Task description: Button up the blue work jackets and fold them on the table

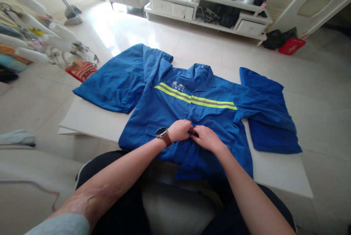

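A blue work jacket with a yellow-green reflective stripe and white lettering lies spread on the white table, its collar away from me. Both hands meet at its front opening, below the stripe. My left hand, with a watch on the wrist, pinches the front edge there. Close beside it, my right hand pinches the same placket from the other side. Whether a button lies between the fingertips is hidden. Below my hands the lower front edges hang apart past the table's near edge.
Folded blue garments lie on the left and right of the white table. A drying rack stands at the left. Across the floor is a low white cabinet with a red bag near it.
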The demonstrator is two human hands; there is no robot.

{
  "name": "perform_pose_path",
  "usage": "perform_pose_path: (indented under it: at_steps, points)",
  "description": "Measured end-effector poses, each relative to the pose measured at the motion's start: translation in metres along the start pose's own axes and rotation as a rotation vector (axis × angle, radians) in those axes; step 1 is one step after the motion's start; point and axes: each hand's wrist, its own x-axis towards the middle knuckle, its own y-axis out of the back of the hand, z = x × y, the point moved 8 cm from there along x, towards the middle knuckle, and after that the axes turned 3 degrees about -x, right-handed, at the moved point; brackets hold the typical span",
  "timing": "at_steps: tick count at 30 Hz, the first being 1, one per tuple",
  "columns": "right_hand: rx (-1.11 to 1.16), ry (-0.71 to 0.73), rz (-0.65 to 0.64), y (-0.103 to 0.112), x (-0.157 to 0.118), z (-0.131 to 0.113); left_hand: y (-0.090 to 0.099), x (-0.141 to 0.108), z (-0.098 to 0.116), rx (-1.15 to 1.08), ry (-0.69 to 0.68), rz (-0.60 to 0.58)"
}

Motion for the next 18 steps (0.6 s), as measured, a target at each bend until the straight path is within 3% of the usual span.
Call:
perform_pose_path:
  at_steps: [18]
  points:
    - [0.001,-0.006,-0.020,-0.0013,0.0002,-0.0007,0.0002,-0.0001,0.0000,-0.001,-0.025,0.028]
